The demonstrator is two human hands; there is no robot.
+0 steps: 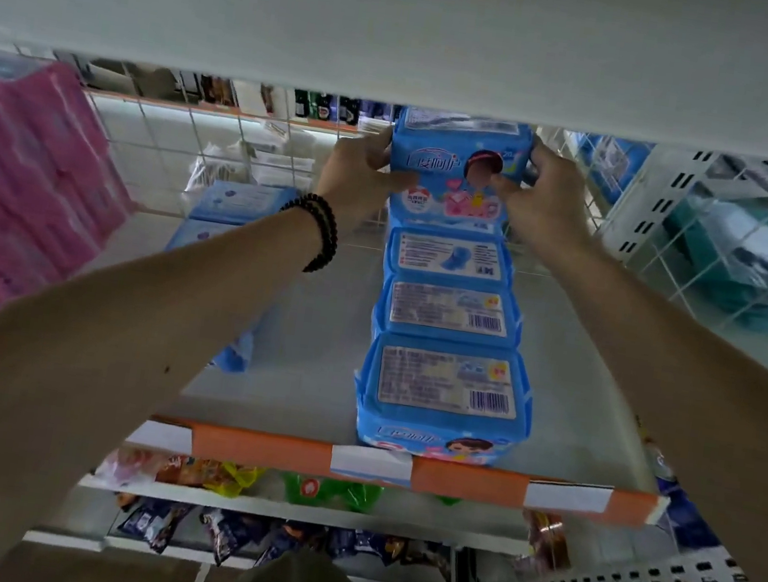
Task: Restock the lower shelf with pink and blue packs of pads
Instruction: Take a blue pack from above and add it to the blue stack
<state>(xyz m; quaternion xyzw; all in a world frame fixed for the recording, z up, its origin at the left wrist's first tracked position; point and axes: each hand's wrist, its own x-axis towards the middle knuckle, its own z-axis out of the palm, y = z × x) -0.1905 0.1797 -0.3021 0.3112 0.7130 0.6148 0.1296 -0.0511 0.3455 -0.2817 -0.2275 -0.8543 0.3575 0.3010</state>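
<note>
A blue pack of pads (455, 172) stands upright at the back of the shelf (307, 369), against the wire grid. My left hand (364, 174) grips its left side and my right hand (541, 194) grips its right side. In front of it a row of three more blue packs (450, 349) runs to the shelf's front edge. Another row of blue packs (236, 206) lies further left, partly hidden by my left forearm. Pink packs (16, 190) are stacked at the far left.
A white shelf board (409, 28) hangs low overhead. The wire grid back (160, 146) and a wire divider (706, 227) on the right bound the shelf. An orange and white price strip (396, 470) edges the front. Snack bags (218, 474) fill the shelves below.
</note>
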